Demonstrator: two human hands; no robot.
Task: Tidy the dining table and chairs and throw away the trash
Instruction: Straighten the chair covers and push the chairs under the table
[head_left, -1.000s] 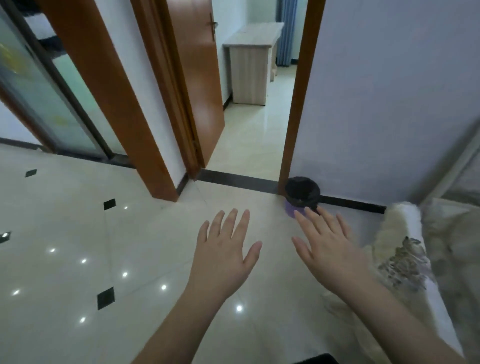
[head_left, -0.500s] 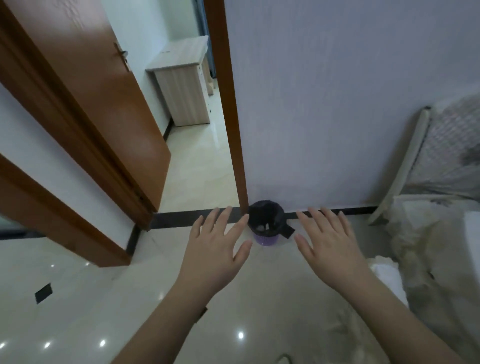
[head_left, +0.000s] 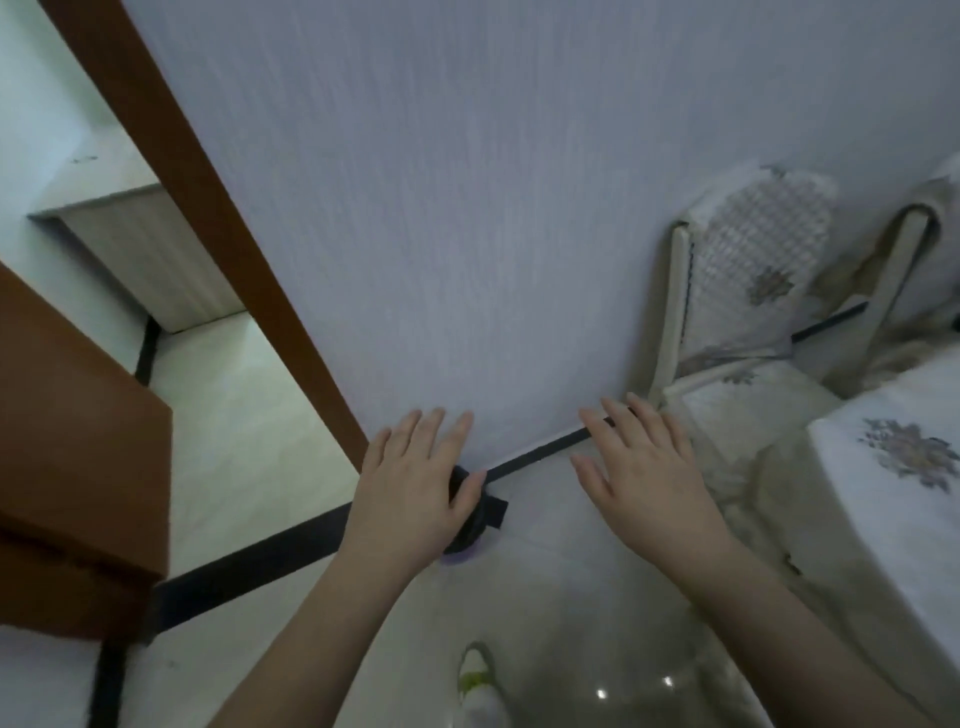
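Both hands out, palms down, fingers spread, holding nothing. Left hand (head_left: 410, 493) hovers over small black-lined trash bin (head_left: 480, 519), hiding most of it; bin on floor against wall. Right hand (head_left: 644, 478) apart, beside covered chair (head_left: 748, 291). Table (head_left: 893, 467) edge right of right hand.

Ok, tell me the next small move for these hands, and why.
Probably turn right toward the table and chairs. Both the left hand and right hand are open and hold nothing, so nothing is left to drop into the small black-lined trash bin by the wall, partly hidden behind the left hand. The covered chair stands just beyond the right hand.
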